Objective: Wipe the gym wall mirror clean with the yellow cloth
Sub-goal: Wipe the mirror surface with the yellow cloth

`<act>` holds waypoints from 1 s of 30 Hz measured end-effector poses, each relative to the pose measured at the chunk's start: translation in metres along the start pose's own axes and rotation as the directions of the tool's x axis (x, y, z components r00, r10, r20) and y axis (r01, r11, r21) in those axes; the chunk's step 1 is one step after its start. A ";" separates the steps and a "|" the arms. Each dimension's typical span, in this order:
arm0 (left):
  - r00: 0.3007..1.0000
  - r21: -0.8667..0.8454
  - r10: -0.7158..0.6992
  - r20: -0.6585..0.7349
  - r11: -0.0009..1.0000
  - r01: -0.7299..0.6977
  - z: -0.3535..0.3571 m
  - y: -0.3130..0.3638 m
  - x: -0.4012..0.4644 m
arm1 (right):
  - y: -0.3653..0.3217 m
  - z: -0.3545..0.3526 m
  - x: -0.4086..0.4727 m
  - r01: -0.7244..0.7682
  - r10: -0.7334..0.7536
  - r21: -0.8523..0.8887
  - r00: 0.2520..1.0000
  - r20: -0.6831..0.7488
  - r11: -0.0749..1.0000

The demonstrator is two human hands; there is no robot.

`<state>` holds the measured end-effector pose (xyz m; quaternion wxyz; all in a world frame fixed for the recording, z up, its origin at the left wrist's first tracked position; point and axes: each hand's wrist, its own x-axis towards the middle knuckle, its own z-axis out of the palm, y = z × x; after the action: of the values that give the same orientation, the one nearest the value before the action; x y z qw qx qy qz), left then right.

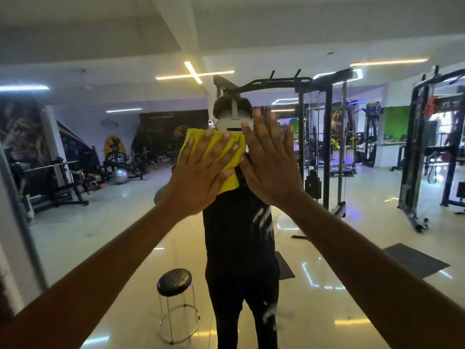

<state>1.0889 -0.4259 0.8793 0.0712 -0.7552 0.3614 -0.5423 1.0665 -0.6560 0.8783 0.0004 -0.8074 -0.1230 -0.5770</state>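
Note:
The wall mirror (100, 222) fills nearly the whole head view and reflects the gym and me in black clothes. My left hand (201, 172) presses the yellow cloth (231, 157) flat against the glass at head height, fingers spread and straight. My right hand (271, 157) lies flat on the mirror just to the right of the cloth, fingers straight and pointing up, holding nothing. Whitish smears (261, 217) show on the glass below the hands, and more (268, 314) lower down.
The mirror's metal frame edge (22, 222) runs down the far left. In the reflection stand a black round stool (175, 282), a cable machine (324, 147), weight benches (63, 182) at the left and dark floor mats (415, 259) on the glossy floor.

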 end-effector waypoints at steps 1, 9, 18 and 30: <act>0.999 0.026 0.045 0.003 0.999 -0.045 -0.004 -0.016 0.002 | 0.001 0.001 -0.002 0.008 -0.008 -0.010 1.000 0.004 1.000; 0.963 -0.011 -0.259 -0.075 0.966 0.259 0.003 0.025 0.030 | 0.003 -0.003 -0.010 -0.030 0.031 0.015 0.999 -0.044 0.999; 0.894 -0.097 -0.415 -0.168 0.910 0.404 -0.008 0.009 0.066 | 0.018 -0.015 -0.066 -0.090 0.089 0.031 0.996 0.031 0.995; 0.918 -0.064 -0.366 -0.154 0.930 0.361 0.011 0.074 0.095 | 0.063 -0.021 -0.099 -0.122 0.118 0.082 0.992 0.052 0.989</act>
<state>1.0781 -0.5419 0.9108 -0.0737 -0.7631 0.2287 -0.5999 1.0296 -0.7396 0.8014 0.0665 -0.8260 -0.0983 -0.5510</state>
